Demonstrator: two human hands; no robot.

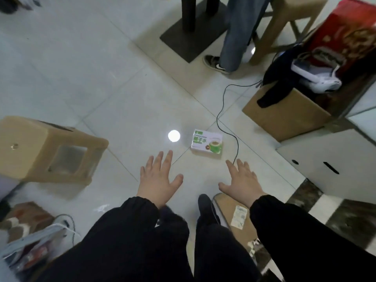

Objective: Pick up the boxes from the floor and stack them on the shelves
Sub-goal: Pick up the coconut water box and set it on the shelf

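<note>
A small white and green box (207,143) with a coconut picture lies flat on the pale tiled floor, just ahead of me. My left hand (159,178) hovers open, fingers spread, below and to the left of the box. Nearer the box, my right hand (242,181) is also open with fingers apart, below and slightly right of it. Neither hand touches the box. Both arms are in black sleeves. No shelf is in view.
A black cable (223,117) runs past the box's right side. A tan plastic stool (46,151) lies tipped at left. A cardboard box (284,112) with clothes stands at right, a flat cardboard piece (240,218) by my feet. A person's leg (234,37) stands ahead.
</note>
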